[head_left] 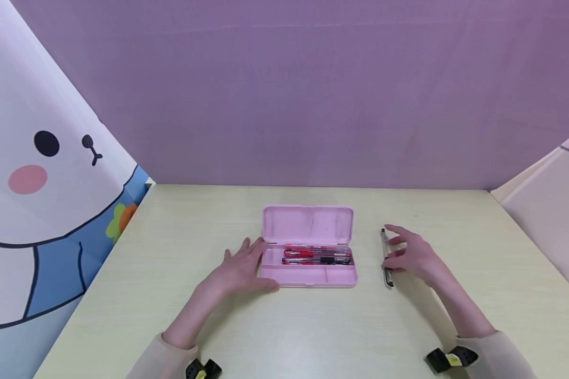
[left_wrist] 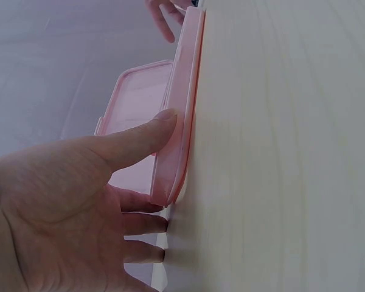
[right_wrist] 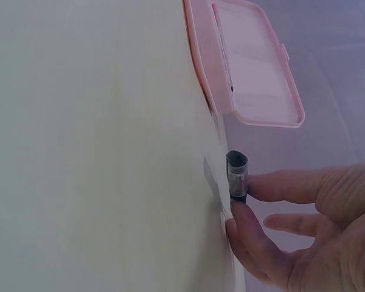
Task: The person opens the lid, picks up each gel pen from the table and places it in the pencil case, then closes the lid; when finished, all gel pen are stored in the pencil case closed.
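A pink pencil case (head_left: pixel 309 277) lies on the table with its lid (head_left: pixel 308 223) folded back. Several red and black pens (head_left: pixel 317 253) lie in its rear compartment. At the case's left end my left hand (head_left: pixel 242 268) holds it, the thumb (left_wrist: pixel 155 131) on the front wall and the other fingers spread along the end. To the right of the case, my right hand (head_left: pixel 414 256) pinches a clear-barrelled pen (right_wrist: pixel 237 176) with a black cap between thumb and fingers. Seen from the head, that pen points away from me, low over the table.
The pale wooden table (head_left: pixel 313 331) ends at a purple backdrop (head_left: pixel 313 105). A cloth printed with a cartoon animal (head_left: pixel 52 210) hangs on the left, and a light cloth (head_left: pixel 550 210) on the right. Each sleeve carries a small black device (head_left: pixel 450 359) at the wrist.
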The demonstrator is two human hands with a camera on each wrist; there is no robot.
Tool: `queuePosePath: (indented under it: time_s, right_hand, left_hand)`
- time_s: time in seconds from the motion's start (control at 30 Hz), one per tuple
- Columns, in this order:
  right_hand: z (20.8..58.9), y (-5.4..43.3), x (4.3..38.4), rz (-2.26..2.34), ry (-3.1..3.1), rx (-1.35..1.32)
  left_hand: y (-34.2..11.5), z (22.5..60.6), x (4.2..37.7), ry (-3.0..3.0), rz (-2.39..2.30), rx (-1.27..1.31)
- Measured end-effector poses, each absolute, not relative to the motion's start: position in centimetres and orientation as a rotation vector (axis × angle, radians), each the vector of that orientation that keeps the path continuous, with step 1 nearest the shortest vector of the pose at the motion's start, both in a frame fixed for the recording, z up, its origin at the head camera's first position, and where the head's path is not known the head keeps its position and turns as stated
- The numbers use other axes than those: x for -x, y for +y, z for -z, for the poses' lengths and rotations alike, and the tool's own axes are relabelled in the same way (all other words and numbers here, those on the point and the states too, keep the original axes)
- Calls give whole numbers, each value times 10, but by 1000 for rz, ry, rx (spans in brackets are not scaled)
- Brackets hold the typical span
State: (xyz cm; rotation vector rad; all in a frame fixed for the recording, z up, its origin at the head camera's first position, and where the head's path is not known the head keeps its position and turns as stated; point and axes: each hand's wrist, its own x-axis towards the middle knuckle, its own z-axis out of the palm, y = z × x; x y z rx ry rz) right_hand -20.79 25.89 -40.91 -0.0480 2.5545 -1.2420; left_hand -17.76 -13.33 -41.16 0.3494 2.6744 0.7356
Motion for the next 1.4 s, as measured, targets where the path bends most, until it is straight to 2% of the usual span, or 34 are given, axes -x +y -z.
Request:
queuePosePath:
  time_s: [0.77, 1.07, 1.4]
  right_hand:
    - [407, 266, 210, 1420, 2513, 99]
    - [401, 252, 213, 1530, 2652, 276]
    - [398, 215, 223, 1566, 2762, 528]
  left_hand:
    - [-134, 412, 178, 2673, -747, -355]
    - [-131, 411, 179, 2674, -753, -357]
    - [-130, 414, 180, 2674, -732, -344]
